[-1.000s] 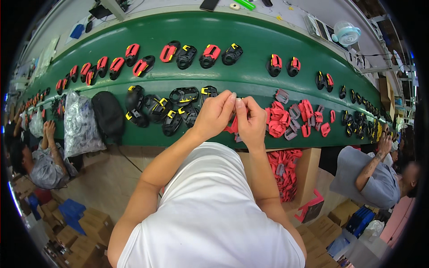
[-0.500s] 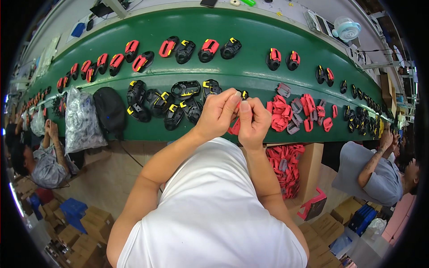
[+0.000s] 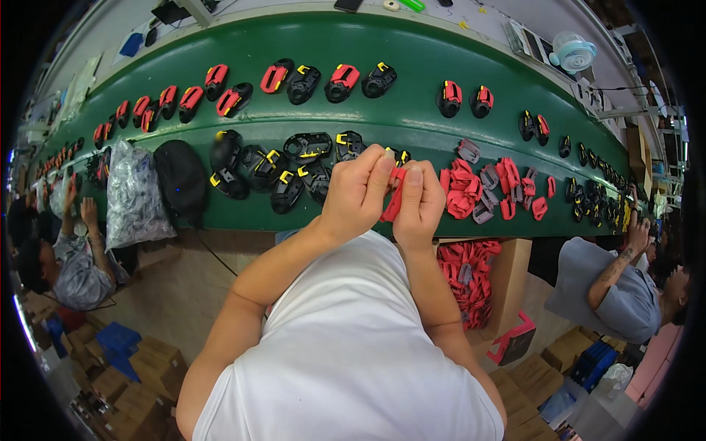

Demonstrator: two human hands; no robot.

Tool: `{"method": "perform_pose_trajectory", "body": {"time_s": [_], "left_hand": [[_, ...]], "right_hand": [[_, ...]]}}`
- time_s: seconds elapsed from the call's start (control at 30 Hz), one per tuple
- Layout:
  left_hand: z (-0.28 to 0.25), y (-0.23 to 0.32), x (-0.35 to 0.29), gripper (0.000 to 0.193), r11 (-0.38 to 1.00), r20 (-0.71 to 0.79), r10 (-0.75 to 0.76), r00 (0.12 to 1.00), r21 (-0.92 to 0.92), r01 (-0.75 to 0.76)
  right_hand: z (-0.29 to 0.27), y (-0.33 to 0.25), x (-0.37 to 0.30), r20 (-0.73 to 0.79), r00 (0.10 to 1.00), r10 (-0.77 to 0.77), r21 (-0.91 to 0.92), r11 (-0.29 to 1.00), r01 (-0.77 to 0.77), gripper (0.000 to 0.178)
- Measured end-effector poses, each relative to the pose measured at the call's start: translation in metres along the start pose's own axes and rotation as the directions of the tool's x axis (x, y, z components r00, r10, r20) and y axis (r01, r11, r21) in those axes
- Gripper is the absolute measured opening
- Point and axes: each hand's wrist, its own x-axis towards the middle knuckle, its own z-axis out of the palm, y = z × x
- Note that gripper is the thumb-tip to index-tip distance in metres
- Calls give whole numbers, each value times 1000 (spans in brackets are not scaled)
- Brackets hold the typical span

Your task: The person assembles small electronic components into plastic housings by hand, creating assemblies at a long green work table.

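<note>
A red plastic part (image 3: 395,198) is pinched between my two hands over the near edge of the green bench. My left hand (image 3: 354,192) is closed on its upper end with thumb and fingers. On the other side my right hand (image 3: 419,203) grips the same piece, thumb upward; the fingers hide much of it. Just beyond my left hand lie several black plastic housings (image 3: 307,148) with yellow tabs. Right of my right hand is a loose pile of red parts (image 3: 462,189), with grey parts (image 3: 483,212) mixed in.
A cardboard box (image 3: 512,283) of red parts stands below the bench edge. A clear plastic bag (image 3: 134,195) and a black rounded object (image 3: 181,180) lie at left. Assembled red-and-black units (image 3: 343,82) line the far strip of the green bench (image 3: 412,66). Co-workers sit at both sides.
My hands have turned slightly and spread a little, so more of the red part shows between them. At the left, a co-worker's hands have moved apart.
</note>
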Motion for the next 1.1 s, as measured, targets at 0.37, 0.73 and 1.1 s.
{"method": "perform_pose_trajectory", "body": {"time_s": [0.37, 0.73, 1.1], "left_hand": [[-10, -25, 2, 17, 995, -39, 73, 997, 67, -71], [6, -24, 12, 20, 985, -26, 75, 997, 155, -70], [10, -7, 0, 19, 983, -85, 147, 986, 119, -136]], "right_hand": [[17, 22, 2, -2, 998, -68, -114, 991, 67, 27], [7, 7, 6, 147, 899, -413, -425, 794, 435, 23], [3, 13, 0, -51, 984, -171, -126, 978, 164, 30]]}}
